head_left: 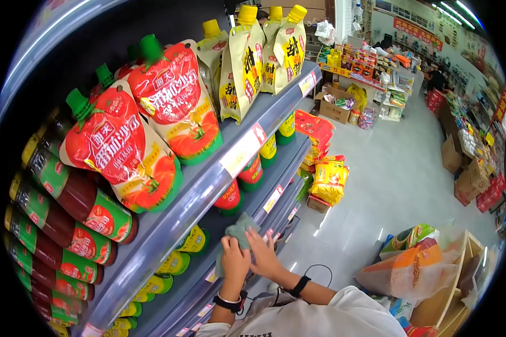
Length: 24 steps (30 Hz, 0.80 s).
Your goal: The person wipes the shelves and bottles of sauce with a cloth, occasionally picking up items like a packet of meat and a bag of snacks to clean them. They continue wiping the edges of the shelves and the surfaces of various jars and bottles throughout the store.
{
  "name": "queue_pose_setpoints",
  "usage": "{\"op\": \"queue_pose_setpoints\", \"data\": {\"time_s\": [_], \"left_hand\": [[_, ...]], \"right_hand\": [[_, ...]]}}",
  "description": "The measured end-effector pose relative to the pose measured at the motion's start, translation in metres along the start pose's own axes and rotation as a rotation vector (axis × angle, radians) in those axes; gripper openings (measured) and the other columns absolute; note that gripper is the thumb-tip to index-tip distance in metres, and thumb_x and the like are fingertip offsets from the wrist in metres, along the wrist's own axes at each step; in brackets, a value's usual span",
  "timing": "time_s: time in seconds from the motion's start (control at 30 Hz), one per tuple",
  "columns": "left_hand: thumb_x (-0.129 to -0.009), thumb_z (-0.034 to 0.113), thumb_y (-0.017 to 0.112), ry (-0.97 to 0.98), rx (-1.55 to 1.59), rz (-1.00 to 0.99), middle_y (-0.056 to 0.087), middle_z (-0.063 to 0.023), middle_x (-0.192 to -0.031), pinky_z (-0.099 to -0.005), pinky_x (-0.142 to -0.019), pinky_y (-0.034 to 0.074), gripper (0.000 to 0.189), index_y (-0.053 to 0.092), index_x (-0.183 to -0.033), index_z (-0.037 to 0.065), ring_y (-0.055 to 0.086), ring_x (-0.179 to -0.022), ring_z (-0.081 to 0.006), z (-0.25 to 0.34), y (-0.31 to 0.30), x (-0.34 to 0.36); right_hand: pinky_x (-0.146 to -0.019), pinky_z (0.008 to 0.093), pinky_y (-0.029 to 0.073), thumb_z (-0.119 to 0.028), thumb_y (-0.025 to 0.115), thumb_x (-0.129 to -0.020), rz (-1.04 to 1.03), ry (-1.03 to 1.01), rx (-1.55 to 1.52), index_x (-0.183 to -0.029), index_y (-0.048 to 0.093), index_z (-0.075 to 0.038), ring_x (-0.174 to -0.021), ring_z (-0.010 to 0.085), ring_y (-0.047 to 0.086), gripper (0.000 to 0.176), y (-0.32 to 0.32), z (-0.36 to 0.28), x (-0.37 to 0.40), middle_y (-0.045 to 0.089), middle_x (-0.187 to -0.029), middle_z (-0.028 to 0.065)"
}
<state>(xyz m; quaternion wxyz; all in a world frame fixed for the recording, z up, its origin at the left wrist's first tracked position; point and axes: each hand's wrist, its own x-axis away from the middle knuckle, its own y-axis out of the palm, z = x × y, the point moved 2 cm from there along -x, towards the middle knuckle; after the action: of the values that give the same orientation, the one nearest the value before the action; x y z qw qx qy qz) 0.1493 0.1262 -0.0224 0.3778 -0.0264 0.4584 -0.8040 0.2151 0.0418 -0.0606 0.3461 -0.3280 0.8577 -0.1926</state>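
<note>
My left hand [234, 259] is closed on a grey-green cloth [240, 231] at the edge of a lower shelf. My right hand [263, 256] is beside it, its fingers on the cloth's right side. Part of the cloth hangs below my left hand along the shelf front. Around the hands are yellow-labelled bottles [192, 239] on that shelf and red-labelled containers with green bases [228, 197] just above. A dark band is on each wrist.
Red tomato sauce pouches [123, 149], yellow-capped pouches [243, 67] and dark red sauce bottles [87, 208] fill the upper shelf [208, 185]. Yellow packs [329, 180] stand on the floor beyond the shelf end. Bagged goods [410, 269] are at lower right.
</note>
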Motion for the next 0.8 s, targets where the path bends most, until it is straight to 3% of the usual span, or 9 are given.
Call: {"op": "queue_pose_setpoints", "data": {"time_s": [0.13,0.17,0.27,0.4,0.5,0.6,0.63,0.73,0.8], "left_hand": [[-0.074,0.014,0.054,0.033,0.001,0.022,0.045,-0.0207,-0.108,-0.0495,-0.066,0.048,0.030,0.045,-0.100,0.002,0.057,-0.081,-0.0436,-0.012,-0.004,0.008],[-0.073,0.015,0.057,0.034,-0.003,0.005,0.045,-0.0208,-0.108,-0.0488,-0.065,0.048,0.031,0.045,-0.100,0.002,0.057,-0.080,-0.0433,-0.011,-0.005,0.007],[-0.072,0.016,0.061,0.070,0.004,-0.041,0.044,-0.0207,-0.108,-0.0478,-0.063,0.049,0.033,0.045,-0.098,0.003,0.057,-0.077,-0.0430,-0.006,-0.009,0.004],[-0.070,0.016,0.065,0.142,0.042,-0.122,0.042,-0.0193,-0.105,-0.0477,-0.060,0.049,0.034,0.044,-0.094,0.005,0.057,-0.075,-0.0423,0.000,-0.007,-0.008],[-0.070,0.017,0.067,0.142,0.006,-0.088,0.041,-0.0181,-0.103,-0.0479,-0.060,0.049,0.034,0.043,-0.092,0.007,0.058,-0.075,-0.0415,0.005,0.005,-0.013],[-0.072,0.017,0.067,0.120,-0.028,-0.074,0.041,-0.0181,-0.105,-0.0481,-0.060,0.049,0.033,0.043,-0.092,0.007,0.058,-0.074,-0.0412,0.004,0.011,-0.014],[-0.072,0.016,0.066,0.129,-0.039,-0.081,0.041,-0.0188,-0.108,-0.0483,-0.060,0.048,0.033,0.043,-0.093,0.005,0.058,-0.074,-0.0416,0.001,0.013,-0.012],[-0.073,0.012,0.064,0.152,-0.011,-0.082,0.041,-0.0198,-0.111,-0.0480,-0.060,0.048,0.031,0.043,-0.094,0.004,0.058,-0.074,-0.0420,0.001,0.008,-0.011],[-0.073,0.009,0.063,0.151,-0.030,-0.073,0.041,-0.0208,-0.113,-0.0476,-0.060,0.048,0.030,0.043,-0.095,0.003,0.058,-0.074,-0.0421,0.000,0.007,-0.015]], "right_hand": [[-0.107,0.0556,0.007,-0.019,0.061,-0.074,-0.045,0.070,-0.010,-0.138,0.029,-0.002,-0.136,0.0292,0.024,0.074,0.026,-0.004,0.017,0.026,-0.145,0.0202],[-0.107,0.0577,0.007,-0.019,0.060,-0.074,-0.082,-0.016,0.185,-0.140,0.022,0.000,-0.137,0.0291,0.023,0.078,0.031,-0.002,0.019,0.025,-0.145,0.0203],[-0.106,0.0597,0.007,-0.021,0.061,-0.073,-0.037,0.082,0.156,-0.140,0.022,0.000,-0.138,0.0287,0.021,0.080,0.040,0.013,0.014,0.023,-0.146,0.0195],[-0.106,0.0592,0.008,-0.021,0.064,-0.071,-0.053,0.142,0.198,-0.142,0.019,-0.002,-0.138,0.0281,0.020,0.086,0.004,0.017,-0.016,0.020,-0.148,0.0178],[-0.108,0.0563,0.008,-0.024,0.073,-0.061,-0.103,0.196,0.224,-0.144,0.013,-0.004,-0.139,0.0271,0.016,0.104,-0.011,0.027,-0.028,0.017,-0.148,0.0189],[-0.109,0.0533,0.013,-0.020,0.071,-0.066,-0.152,0.263,0.104,-0.143,0.016,-0.004,-0.138,0.0305,0.018,0.097,-0.019,0.029,-0.028,0.018,-0.148,0.0203],[-0.109,0.0475,0.018,-0.013,0.069,-0.070,-0.052,0.190,-0.034,-0.142,0.020,-0.004,-0.136,0.0352,0.021,0.088,-0.010,0.031,-0.019,0.019,-0.146,0.0228],[-0.107,0.0482,0.023,-0.011,0.065,-0.072,-0.058,0.179,-0.063,-0.142,0.021,-0.005,-0.136,0.0344,0.021,0.083,0.001,0.019,-0.004,0.021,-0.147,0.0190],[-0.106,0.0457,0.025,-0.010,0.065,-0.072,-0.054,0.169,-0.110,-0.141,0.023,-0.004,-0.135,0.0354,0.024,0.081,0.003,0.015,0.001,0.026,-0.144,0.0220]]}}
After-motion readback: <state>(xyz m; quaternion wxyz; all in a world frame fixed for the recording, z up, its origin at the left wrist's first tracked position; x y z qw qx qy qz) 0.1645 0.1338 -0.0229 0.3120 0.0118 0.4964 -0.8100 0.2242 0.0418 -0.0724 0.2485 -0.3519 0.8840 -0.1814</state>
